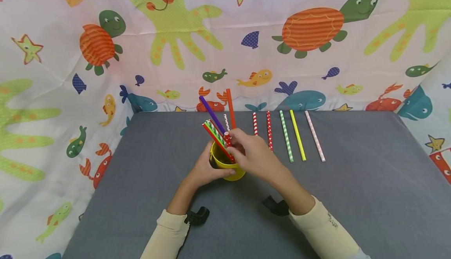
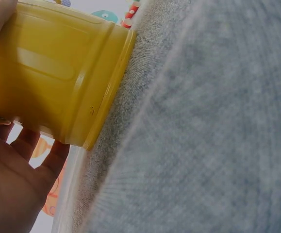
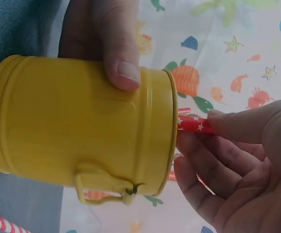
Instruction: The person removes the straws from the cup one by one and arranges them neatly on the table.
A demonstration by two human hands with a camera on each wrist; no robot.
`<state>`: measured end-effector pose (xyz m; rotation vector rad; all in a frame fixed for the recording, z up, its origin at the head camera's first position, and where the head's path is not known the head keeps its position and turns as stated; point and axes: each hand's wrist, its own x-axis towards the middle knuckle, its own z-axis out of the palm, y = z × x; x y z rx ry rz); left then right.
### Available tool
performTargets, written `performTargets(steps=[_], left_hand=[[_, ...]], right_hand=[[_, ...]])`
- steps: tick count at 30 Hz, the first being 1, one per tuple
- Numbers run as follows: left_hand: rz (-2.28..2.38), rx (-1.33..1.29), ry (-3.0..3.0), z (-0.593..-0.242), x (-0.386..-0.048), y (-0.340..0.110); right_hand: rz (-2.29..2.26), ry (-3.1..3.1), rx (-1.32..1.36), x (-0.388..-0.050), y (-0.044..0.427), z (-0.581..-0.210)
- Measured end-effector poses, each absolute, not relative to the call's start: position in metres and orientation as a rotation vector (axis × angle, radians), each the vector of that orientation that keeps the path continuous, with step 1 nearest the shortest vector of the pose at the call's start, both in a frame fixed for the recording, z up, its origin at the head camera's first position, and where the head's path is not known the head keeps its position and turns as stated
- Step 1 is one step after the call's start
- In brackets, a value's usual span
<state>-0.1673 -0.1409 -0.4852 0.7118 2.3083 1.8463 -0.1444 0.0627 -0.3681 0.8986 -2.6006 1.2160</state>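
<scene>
A yellow bucket [image 1: 234, 174] stands on the grey table, several straws sticking out of it, among them a purple straw [image 1: 212, 115] and an orange straw [image 1: 230, 108]. Around its left side the left hand [image 1: 206, 169] grips it, thumb across the front; the left wrist view shows fingers under the bucket wall [image 2: 43, 73]. Between thumb and fingers the right hand [image 1: 258, 155] pinches a red straw with white stars [image 3: 196, 124] at the bucket's mouth. Its lower end is hidden inside the bucket [image 3: 82, 116].
Right of the bucket, several straws lie in a row on the table [image 1: 370, 180]: red-and-white ones, a green striped straw [image 1: 286, 135], a yellow straw [image 1: 298, 135] and a pale pink straw [image 1: 315, 135]. A cloth printed with sea animals [image 1: 225, 55] hangs behind.
</scene>
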Motion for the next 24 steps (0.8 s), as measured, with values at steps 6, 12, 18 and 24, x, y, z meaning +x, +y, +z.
performTargets(steps=[6, 12, 18, 24], left_hand=[[1.849, 0.736, 2.318, -0.484, -0.167, -0.142], [1.842, 0.710, 2.298, -0.483, -0.164, -0.142], [1.849, 0.697, 2.302, -0.482, -0.164, -0.141], [1.833, 0.683, 2.323, -0.482, -0.164, -0.140]], right_hand=[[1.164, -2.705, 0.897, -0.140, 0.070, -0.368], [0.940, -2.700, 1.074, -0.138, 0.072, -0.377], [0.762, -2.668, 1.146, -0.137, 0.073, -0.381], [0.954, -2.694, 1.047, -0.135, 0.076, -0.380]])
